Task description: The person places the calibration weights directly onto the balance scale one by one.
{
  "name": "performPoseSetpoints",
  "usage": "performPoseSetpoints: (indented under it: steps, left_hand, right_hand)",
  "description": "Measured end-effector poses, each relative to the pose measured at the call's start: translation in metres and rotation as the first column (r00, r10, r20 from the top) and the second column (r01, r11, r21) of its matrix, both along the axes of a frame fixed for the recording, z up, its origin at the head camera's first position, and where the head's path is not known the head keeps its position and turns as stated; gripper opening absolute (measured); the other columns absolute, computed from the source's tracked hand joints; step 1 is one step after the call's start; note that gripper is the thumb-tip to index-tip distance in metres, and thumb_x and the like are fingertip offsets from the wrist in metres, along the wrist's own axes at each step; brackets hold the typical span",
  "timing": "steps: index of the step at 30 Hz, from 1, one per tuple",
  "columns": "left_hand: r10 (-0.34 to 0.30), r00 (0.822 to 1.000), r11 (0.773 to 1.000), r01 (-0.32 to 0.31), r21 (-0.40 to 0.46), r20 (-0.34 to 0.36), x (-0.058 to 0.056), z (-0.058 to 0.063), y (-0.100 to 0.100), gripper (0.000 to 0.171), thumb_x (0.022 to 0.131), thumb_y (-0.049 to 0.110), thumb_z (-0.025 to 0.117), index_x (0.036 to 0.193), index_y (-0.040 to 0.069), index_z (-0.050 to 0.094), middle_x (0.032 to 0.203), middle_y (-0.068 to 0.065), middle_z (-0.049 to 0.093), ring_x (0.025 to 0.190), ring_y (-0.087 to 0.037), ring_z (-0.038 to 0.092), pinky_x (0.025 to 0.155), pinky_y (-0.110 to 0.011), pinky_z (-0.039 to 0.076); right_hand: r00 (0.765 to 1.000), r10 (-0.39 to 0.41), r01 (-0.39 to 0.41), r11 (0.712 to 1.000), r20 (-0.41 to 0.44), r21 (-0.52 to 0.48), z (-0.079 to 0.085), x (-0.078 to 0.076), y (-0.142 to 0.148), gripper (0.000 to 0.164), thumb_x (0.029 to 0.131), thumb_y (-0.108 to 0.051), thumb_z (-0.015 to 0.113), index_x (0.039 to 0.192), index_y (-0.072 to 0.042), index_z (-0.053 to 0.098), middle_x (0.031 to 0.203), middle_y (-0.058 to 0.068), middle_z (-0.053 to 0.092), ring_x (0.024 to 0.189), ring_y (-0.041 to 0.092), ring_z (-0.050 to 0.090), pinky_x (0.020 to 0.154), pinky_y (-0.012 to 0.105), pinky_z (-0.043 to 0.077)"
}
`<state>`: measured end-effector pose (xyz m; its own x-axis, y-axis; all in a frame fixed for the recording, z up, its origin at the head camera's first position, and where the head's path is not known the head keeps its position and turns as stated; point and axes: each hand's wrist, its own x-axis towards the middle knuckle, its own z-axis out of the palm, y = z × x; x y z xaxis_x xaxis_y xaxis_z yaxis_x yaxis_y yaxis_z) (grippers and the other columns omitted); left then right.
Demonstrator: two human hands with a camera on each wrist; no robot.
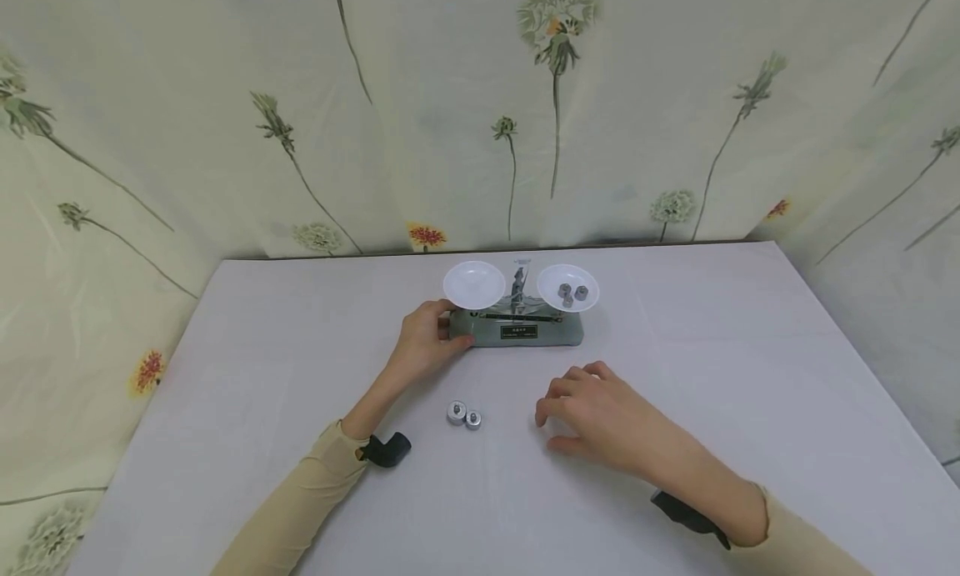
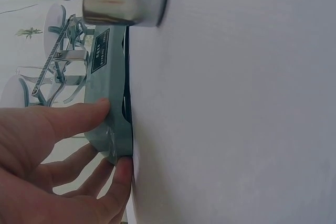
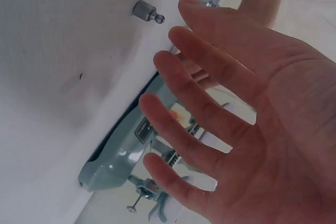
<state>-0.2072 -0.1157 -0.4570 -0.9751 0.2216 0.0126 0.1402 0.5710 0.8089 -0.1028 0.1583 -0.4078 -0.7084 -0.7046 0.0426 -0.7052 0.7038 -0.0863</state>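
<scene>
A grey-green balance scale (image 1: pixel 557 334) stands toward the back of the table, a white pan on each side. My left hand (image 1: pixel 423 341) holds the left end of its base, thumb on the front and fingers round the end, as the left wrist view shows. Three small metal weights (image 1: pixel 581 293) lie in the right pan (image 1: pixel 567 272); the left pan (image 1: pixel 474 285) carries nothing. Two knobbed metal weights, a larger one (image 1: pixel 456 413) and a smaller one (image 1: pixel 473 420), stand side by side on the table. Right of them hovers my right hand (image 1: pixel 600 413), fingers loosely bent and holding nothing.
A white cloth covers the table (image 1: pixel 712 334). Behind it hangs a pale curtain (image 1: pixel 435 126) printed with dandelions. Each wrist wears a black camera mount, such as the left mount (image 1: pixel 386 450).
</scene>
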Motion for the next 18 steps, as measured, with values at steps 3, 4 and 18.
performPoseSetpoints:
  steps: [3,4,18]
  left_hand:
    - [0.003,1.000,1.000,-0.003,0.003,0.004,-0.0005,-0.0002,0.0002,0.055,0.092,0.009,0.084,0.140,-0.007,0.063,0.140,-0.028,0.063,0.121,-0.041,0.074,0.100,-0.041,0.067]
    - [0.004,1.000,1.000,-0.004,0.003,0.008,-0.0005,-0.0004,0.0002,0.055,0.092,0.009,0.084,0.141,-0.007,0.063,0.141,-0.027,0.063,0.121,-0.041,0.074,0.101,-0.041,0.067]
    - [0.002,1.000,1.000,-0.002,0.011,-0.002,-0.0005,-0.0015,-0.0003,0.055,0.092,0.009,0.084,0.140,-0.006,0.063,0.142,-0.027,0.063,0.122,-0.041,0.074,0.101,-0.041,0.067]
  right_hand:
    - [1.000,0.016,-0.016,1.000,-0.016,-0.002,-0.0033,0.0013,-0.0002,0.025,0.081,-0.029,0.095,0.099,-0.026,0.078,0.101,-0.006,0.076,0.105,0.020,0.070,0.102,0.049,0.056]
    - [0.999,0.024,-0.024,1.000,-0.023,-0.004,-0.0040,0.0015,0.0000,0.025,0.081,-0.029,0.095,0.099,-0.027,0.078,0.101,-0.007,0.076,0.105,0.019,0.070,0.102,0.049,0.056]
    - [0.999,0.042,-0.042,0.999,-0.007,0.007,-0.0054,0.0027,-0.0019,0.028,0.079,-0.020,0.097,0.100,-0.027,0.078,0.098,-0.007,0.076,0.105,0.021,0.071,0.103,0.054,0.057]
